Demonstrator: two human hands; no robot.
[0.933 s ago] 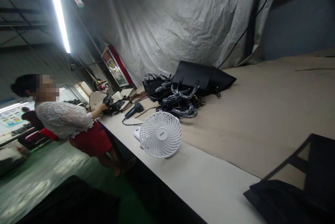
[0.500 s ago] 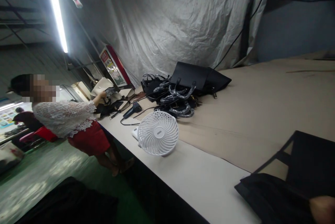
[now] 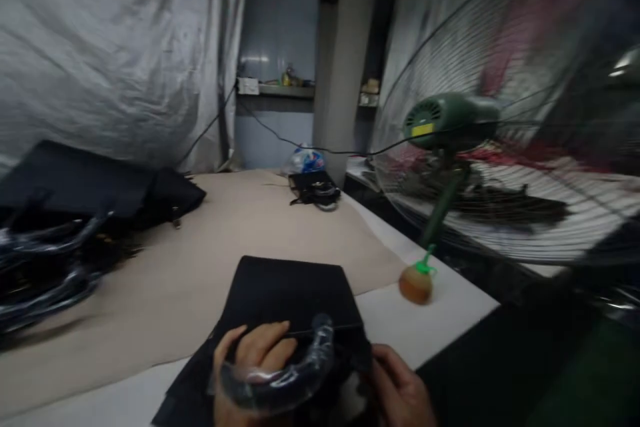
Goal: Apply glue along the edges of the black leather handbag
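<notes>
A black handbag (image 3: 295,287) lies at the near edge of the table in front of me. Its curved handle (image 3: 280,387), wrapped in clear plastic, arches toward me. My left hand (image 3: 255,354) reaches behind that handle, fingers bent over the bag and gripping it; the thumb is hidden. At the bag's right side my right hand (image 3: 400,387) is closed on its edge, with the fingertips partly out of sight. The bag's lower part is dark and blurred, and something pale shows there between the hands.
Black bags with plastic-wrapped handles (image 3: 45,240) are piled at left. Another black bag (image 3: 315,187) lies farther back beside a plastic bag (image 3: 305,159). A small bottle with a green nozzle (image 3: 416,284) stands at right, near a large caged fan (image 3: 450,120). A cable (image 3: 340,151) crosses behind.
My view has swung right, away from the small white fan and the person at the table. Both hands are now in view on the handbag; earlier only part of one hand showed.
</notes>
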